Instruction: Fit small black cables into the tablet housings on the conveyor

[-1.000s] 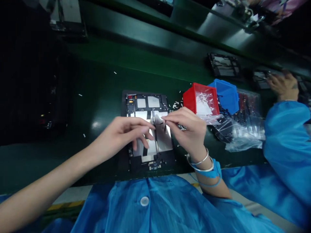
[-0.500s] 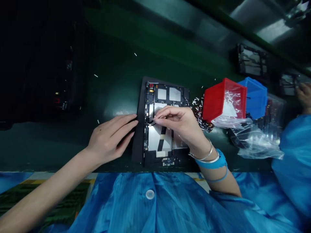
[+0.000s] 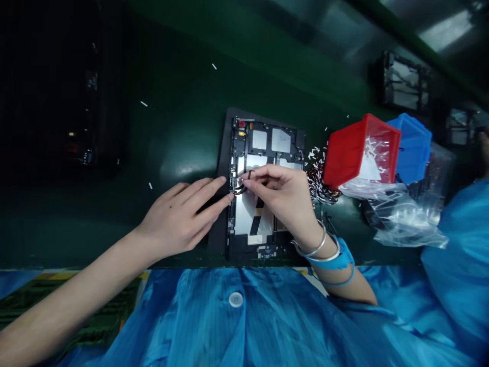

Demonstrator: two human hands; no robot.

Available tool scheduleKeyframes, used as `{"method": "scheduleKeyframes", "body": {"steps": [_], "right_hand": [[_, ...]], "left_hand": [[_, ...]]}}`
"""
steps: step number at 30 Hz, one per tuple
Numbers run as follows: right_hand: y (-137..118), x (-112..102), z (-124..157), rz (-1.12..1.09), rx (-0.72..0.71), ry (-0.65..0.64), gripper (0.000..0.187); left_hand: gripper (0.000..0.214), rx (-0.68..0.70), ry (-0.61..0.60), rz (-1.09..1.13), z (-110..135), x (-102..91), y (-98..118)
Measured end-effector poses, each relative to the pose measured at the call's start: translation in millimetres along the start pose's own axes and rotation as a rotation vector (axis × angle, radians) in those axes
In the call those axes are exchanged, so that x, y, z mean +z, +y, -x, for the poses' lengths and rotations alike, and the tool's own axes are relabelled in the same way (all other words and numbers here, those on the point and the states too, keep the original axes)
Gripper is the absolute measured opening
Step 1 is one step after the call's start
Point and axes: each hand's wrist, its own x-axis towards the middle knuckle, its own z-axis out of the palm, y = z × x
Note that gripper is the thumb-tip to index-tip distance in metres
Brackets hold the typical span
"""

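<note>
An opened tablet (image 3: 260,224) lies in front of me on a dark pad (image 3: 222,168), its silvery battery plates, black ribbon strip and circuit parts exposed. My right hand (image 3: 280,191) is over its middle, thumb and index finger pinched on a thin black cable (image 3: 241,189) that loops toward the tablet's left edge. My left hand (image 3: 187,211) rests from the left, fingers stretched out, with the index fingertip at the tablet's left edge beside the cable's end. The cable's tip is too small to make out.
To the right stand a red bin (image 3: 346,153) with white scraps and a blue bin (image 3: 414,153). Small wired parts (image 3: 323,186) are heaped beside the red bin, and clear plastic bags (image 3: 408,219) lie in front. Other opened devices (image 3: 405,81) sit far right, near a co-worker's blue sleeve (image 3: 458,219).
My left hand has moved right, its fingertips now reaching the tablet's edge by the cable. My right hand keeps its pinch near the same spot. The whole view has shifted slightly.
</note>
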Motion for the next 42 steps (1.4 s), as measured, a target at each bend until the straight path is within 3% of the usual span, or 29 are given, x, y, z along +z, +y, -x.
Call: {"method": "scheduleKeyframes", "body": {"steps": [6,10,16,24,33,42], "right_hand": [[0,-2,-4,0.038,-0.034,-0.022,0.02],[-4,-11,-16,0.077,-0.06,-0.032,0.004],[-6,-20,-29,0.143,-0.04,-0.09,0.008],[-3,-17,-29,0.22,-0.073,-0.078,0.005],[-4,-14,-28,0.29,-0.054,-0.054,0.006],[-2,-12,-28,0.314,-0.061,-0.031,0.006]], "left_hand": [[0.034,0.005,-0.038,-0.077,-3,-1.2,3],[0.031,-0.007,-0.071,-0.129,-5,-1.7,6],[0.039,-0.018,-0.052,-0.071,-9,0.3,8],[0.045,-0.038,-0.083,-0.002,-7,3.5,5],[0.04,0.062,-0.092,-0.169,-13,-0.1,3],[0.038,0.103,-0.203,0.112,-16,3.4,-4]]}}
